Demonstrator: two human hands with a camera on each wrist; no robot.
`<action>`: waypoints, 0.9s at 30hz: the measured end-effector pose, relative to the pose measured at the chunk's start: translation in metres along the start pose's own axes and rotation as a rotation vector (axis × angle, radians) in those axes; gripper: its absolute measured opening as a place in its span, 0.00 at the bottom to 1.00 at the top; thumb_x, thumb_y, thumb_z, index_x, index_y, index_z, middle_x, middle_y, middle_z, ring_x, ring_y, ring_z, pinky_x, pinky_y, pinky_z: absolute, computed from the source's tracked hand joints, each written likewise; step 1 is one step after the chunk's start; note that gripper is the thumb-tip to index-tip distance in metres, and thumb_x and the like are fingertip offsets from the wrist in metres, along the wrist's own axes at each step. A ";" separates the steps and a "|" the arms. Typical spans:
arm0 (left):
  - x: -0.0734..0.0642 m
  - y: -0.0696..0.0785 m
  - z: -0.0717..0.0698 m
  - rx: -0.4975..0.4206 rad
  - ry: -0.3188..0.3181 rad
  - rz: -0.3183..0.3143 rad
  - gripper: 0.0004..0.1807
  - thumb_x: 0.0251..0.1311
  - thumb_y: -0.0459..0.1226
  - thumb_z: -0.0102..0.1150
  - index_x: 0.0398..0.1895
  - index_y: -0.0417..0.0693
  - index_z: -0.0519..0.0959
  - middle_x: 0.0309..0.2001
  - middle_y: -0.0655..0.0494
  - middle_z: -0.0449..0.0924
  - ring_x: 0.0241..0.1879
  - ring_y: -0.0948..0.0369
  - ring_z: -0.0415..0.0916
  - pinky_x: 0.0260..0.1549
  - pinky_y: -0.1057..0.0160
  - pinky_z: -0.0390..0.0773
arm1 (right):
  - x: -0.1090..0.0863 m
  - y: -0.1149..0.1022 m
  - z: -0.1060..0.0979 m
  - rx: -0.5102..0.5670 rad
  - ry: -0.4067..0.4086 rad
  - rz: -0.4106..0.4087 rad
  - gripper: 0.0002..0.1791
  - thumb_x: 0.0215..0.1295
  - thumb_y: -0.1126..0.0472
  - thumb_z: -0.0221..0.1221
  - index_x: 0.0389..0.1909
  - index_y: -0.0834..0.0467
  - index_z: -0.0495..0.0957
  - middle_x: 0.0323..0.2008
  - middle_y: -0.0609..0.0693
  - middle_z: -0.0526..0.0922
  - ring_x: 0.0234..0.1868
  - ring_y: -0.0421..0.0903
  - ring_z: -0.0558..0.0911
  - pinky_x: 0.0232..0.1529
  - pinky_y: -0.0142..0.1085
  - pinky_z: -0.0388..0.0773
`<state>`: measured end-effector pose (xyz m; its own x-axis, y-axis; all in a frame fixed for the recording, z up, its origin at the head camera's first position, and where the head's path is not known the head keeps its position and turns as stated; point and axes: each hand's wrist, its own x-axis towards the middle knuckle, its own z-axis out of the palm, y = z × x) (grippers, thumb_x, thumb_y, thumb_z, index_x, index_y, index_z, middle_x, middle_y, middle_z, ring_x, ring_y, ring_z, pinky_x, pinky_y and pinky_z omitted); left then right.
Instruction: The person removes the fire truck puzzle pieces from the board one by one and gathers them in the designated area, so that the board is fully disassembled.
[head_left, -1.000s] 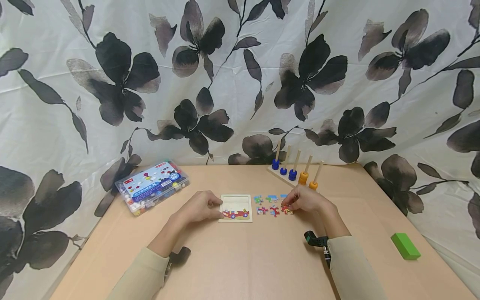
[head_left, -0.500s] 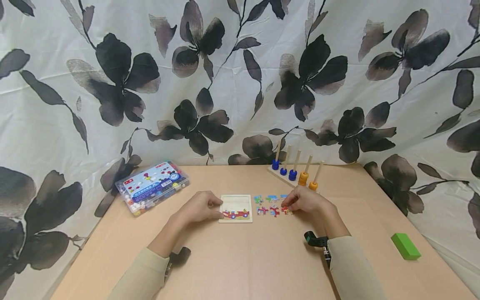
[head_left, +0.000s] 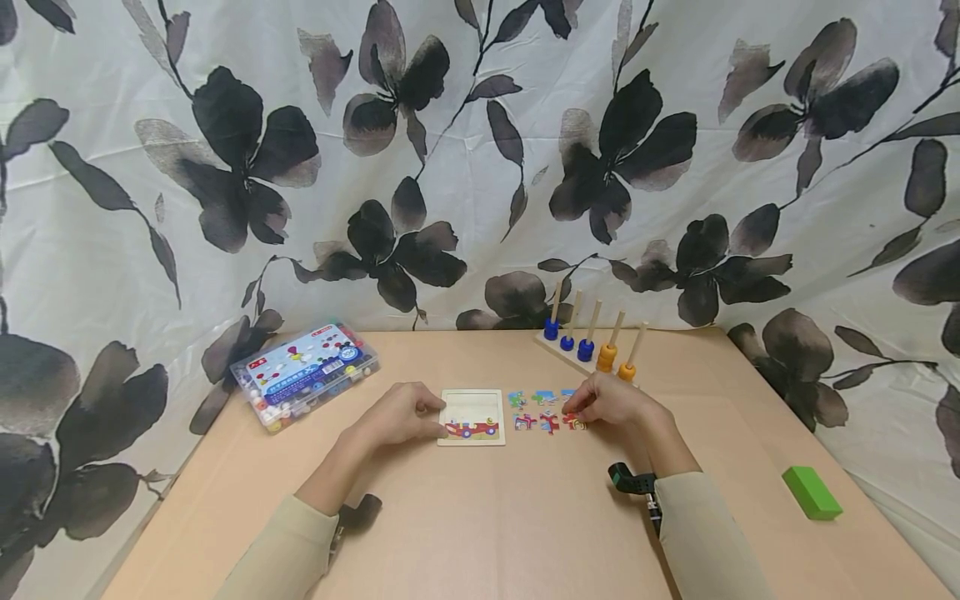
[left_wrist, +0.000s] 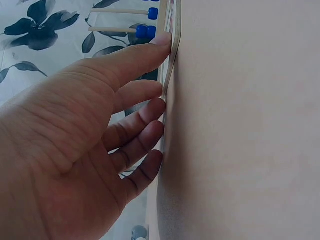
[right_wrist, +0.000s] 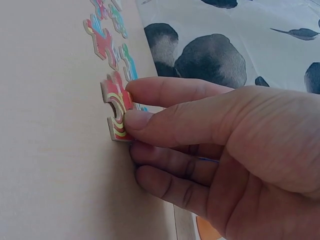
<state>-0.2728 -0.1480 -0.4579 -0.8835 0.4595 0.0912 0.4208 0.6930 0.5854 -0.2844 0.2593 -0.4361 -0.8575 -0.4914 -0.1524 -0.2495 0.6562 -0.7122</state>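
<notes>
A small square puzzle tray [head_left: 471, 417] with a pale raised frame lies on the table, with a red vehicle picture filling its lower part. My left hand [head_left: 401, 414] holds the tray by its left side, thumb [left_wrist: 161, 41] on the frame and the other fingers bent along the edge. To the right of the tray, several loose jigsaw pieces [head_left: 549, 423] lie in two rows. My right hand [head_left: 615, 402] pinches the rightmost piece of the near row, a red and yellow puzzle piece [right_wrist: 117, 127], between thumb and index finger. My fingers cover part of that piece.
A clear plastic case of beads [head_left: 303, 375] lies at the back left. Behind my right hand stands a wooden peg stand [head_left: 562, 352] with blue and orange beads. A green block [head_left: 812, 492] is near the table's right edge. A floral curtain [head_left: 480, 167] hangs behind.
</notes>
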 end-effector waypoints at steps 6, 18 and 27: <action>0.000 0.001 0.000 -0.002 -0.002 0.000 0.27 0.49 0.47 0.82 0.51 0.45 0.89 0.46 0.57 0.88 0.45 0.62 0.79 0.50 0.57 0.78 | 0.000 0.001 0.000 0.000 0.011 -0.015 0.11 0.63 0.75 0.66 0.45 0.63 0.90 0.44 0.56 0.90 0.39 0.45 0.81 0.42 0.31 0.81; -0.001 0.002 -0.001 -0.007 0.003 -0.010 0.27 0.48 0.47 0.83 0.51 0.45 0.89 0.48 0.56 0.88 0.46 0.61 0.80 0.51 0.55 0.79 | 0.005 -0.008 0.005 0.043 0.169 -0.048 0.09 0.67 0.71 0.64 0.45 0.63 0.88 0.40 0.56 0.90 0.37 0.50 0.85 0.40 0.35 0.81; -0.001 0.002 -0.001 -0.005 0.004 -0.007 0.27 0.48 0.46 0.83 0.51 0.44 0.89 0.47 0.55 0.88 0.46 0.61 0.80 0.51 0.55 0.80 | 0.008 -0.020 0.012 -0.034 0.244 -0.091 0.10 0.67 0.68 0.66 0.48 0.61 0.89 0.37 0.50 0.88 0.33 0.46 0.77 0.31 0.33 0.76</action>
<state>-0.2710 -0.1481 -0.4562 -0.8874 0.4521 0.0901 0.4132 0.6933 0.5904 -0.2808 0.2358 -0.4316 -0.9130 -0.3992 0.0835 -0.3417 0.6368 -0.6912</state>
